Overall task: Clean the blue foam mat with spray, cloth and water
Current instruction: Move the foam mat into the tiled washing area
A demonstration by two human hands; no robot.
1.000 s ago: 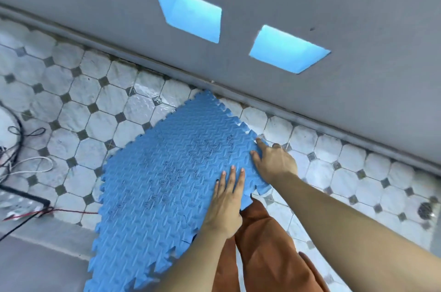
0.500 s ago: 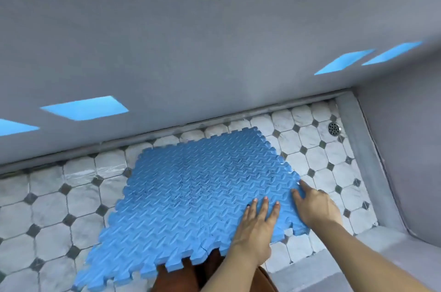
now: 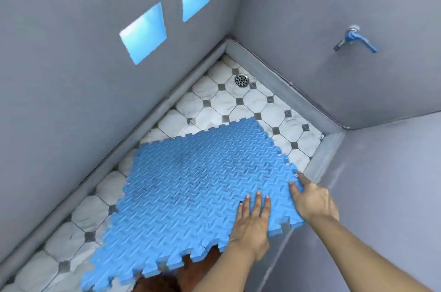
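The blue foam mat has interlocking toothed edges and a ridged surface with dark dirty marks in its middle. It lies on the tiled floor, its near right corner reaching over a grey step. My left hand presses flat on the mat near that corner, fingers spread. My right hand grips the mat's right edge, fingers curled on top. No spray, cloth or water container is in view.
A round metal floor drain sits in the far corner. A blue tap sticks out of the grey wall on the right. Grey walls and a raised grey kerb enclose the tiled strip. Orange-brown clothing shows below the mat.
The view has swung right, bringing the corner, drain and tap into sight. The mat has slid along the floor toward the corner. Both hands keep their places on its near right corner.
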